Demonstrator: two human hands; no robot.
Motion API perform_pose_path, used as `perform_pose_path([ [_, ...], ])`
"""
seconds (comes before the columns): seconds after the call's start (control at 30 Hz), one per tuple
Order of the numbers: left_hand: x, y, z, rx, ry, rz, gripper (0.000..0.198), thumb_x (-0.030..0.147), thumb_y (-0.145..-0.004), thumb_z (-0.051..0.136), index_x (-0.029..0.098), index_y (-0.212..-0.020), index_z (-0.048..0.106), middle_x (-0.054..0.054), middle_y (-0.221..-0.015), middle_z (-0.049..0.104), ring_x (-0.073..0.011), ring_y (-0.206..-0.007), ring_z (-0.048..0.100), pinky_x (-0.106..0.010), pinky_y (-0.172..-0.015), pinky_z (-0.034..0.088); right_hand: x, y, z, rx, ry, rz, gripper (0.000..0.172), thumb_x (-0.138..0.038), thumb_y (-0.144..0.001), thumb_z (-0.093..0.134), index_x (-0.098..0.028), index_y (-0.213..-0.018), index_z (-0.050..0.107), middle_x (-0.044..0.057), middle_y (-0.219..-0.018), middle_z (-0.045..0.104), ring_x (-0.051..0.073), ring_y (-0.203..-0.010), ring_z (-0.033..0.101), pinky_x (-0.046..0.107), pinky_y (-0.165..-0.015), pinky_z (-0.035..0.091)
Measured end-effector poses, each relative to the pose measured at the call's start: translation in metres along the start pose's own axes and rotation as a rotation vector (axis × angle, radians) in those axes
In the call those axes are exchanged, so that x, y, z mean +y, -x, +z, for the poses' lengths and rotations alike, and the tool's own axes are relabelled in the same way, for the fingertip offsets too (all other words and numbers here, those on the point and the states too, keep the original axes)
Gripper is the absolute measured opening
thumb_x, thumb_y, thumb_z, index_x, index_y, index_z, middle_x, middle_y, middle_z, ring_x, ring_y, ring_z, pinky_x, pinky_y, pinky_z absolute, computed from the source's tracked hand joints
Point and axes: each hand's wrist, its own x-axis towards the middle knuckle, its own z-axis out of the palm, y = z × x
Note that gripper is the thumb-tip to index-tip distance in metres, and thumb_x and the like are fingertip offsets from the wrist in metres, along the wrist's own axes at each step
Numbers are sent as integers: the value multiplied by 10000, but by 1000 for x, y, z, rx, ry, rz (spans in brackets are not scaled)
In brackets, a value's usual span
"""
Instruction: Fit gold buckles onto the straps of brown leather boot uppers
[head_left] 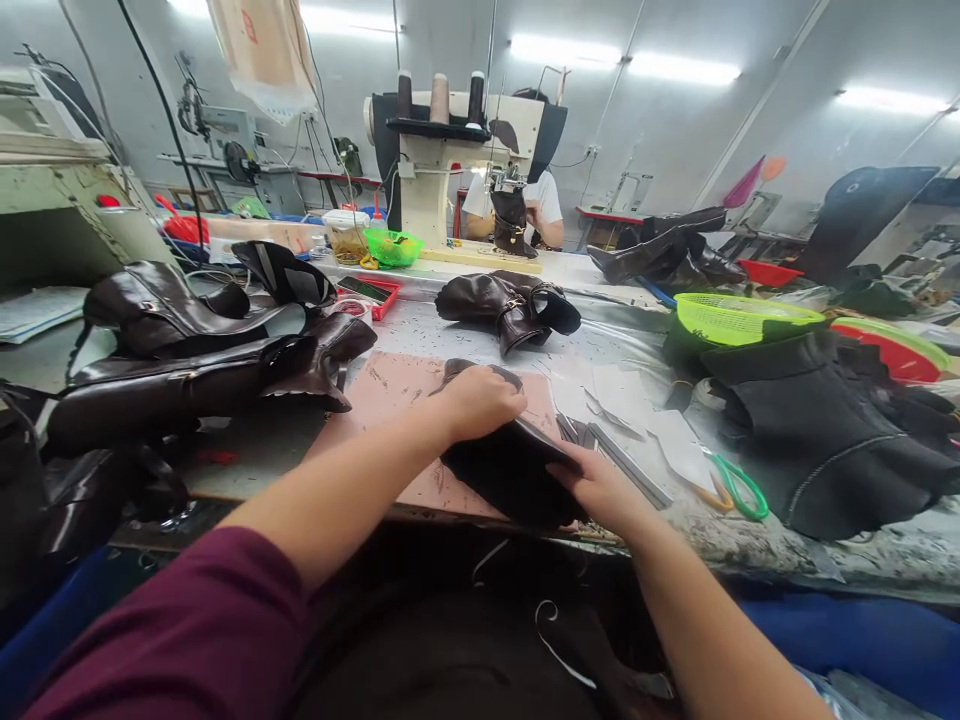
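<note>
A dark leather boot piece (510,465) lies on a pinkish cutting mat (390,390) at the near edge of the worktable. My left hand (480,398) rests on its far end with the fingers curled down onto the leather. My right hand (596,485) grips its near right edge, fingers closed on it. Part of the piece is hidden under both hands.
Brown boots (187,350) are piled at the left, one boot upper (517,305) lies beyond the mat, black pieces (832,430) at the right. Green-handled scissors (739,490), a green basket (739,320), a red basket (900,355). A person sits behind the sewing machine (450,150).
</note>
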Motion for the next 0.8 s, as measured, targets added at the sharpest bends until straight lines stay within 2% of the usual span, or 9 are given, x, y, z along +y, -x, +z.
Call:
perform_pose_path([
  [0.13,-10,-7,-11,-63,25,72,145,118,-759,486,155,-707,616,-55,-715,673,-204,-669,628,-298,-538,395,-12,7,0,-21,-61,23,226,-243,-703,493,-192,-843,663,8,-774,681,241,-820,619,400,-778,492],
  [0.23,-2,-1,-11,-7,18,-11,143,138,-767,492,162,-690,610,-50,-670,654,-193,-648,614,-318,-590,412,-11,8,5,21,-125,102,178,-286,-684,521,-194,-763,652,1,-705,665,235,-728,617,376,-695,510],
  [0.33,23,16,-3,326,-3,-288,174,143,-827,436,180,-808,605,-67,-817,655,-200,-811,602,-356,-751,425,-8,9,10,105,-131,170,192,-301,-684,536,-196,-780,666,15,-729,678,250,-734,624,391,-703,514],
  [0.4,49,30,8,573,83,-490,172,162,-853,405,188,-891,571,-78,-908,638,-203,-922,570,-370,-835,417,-7,10,14,154,-164,133,256,-297,-709,535,-213,-906,674,30,-892,695,267,-866,623,418,-799,495],
  [0.43,65,36,14,630,170,-559,156,185,-862,399,184,-889,553,-77,-877,633,-201,-914,569,-367,-831,429,-6,11,16,163,-200,99,304,-300,-729,532,-227,-996,658,31,-1011,678,269,-963,601,426,-866,469],
  [0.5,95,46,26,564,388,-584,215,279,-880,391,151,-1008,506,-107,-930,628,-208,-943,569,-355,-816,467,-4,13,23,157,-297,36,384,-329,-782,513,-244,-1148,590,24,-1208,585,248,-1140,507,423,-982,389],
  [0.57,121,50,35,423,512,-536,458,378,-878,378,69,-1217,369,-197,-1163,548,-253,-1111,505,-389,-878,462,-1,16,30,141,-375,9,415,-378,-830,476,-240,-1215,542,23,-1284,521,224,-1225,424,411,-1038,325],
  [0.67,139,46,41,250,597,-503,714,462,-842,418,3,-1334,181,-260,-1339,376,-314,-1257,356,-451,-970,400,1,19,40,152,-413,-2,441,-445,-849,462,-247,-1239,520,25,-1309,495,216,-1256,382,416,-1062,284],
  [0.8,124,40,39,277,650,-661,460,264,-890,333,82,-1310,295,-179,-1215,541,-255,-1121,516,-408,-862,488,-8,19,43,97,-341,-41,481,-527,-832,457,-258,-1222,536,39,-1289,512,240,-1226,421,448,-1040,315],
])
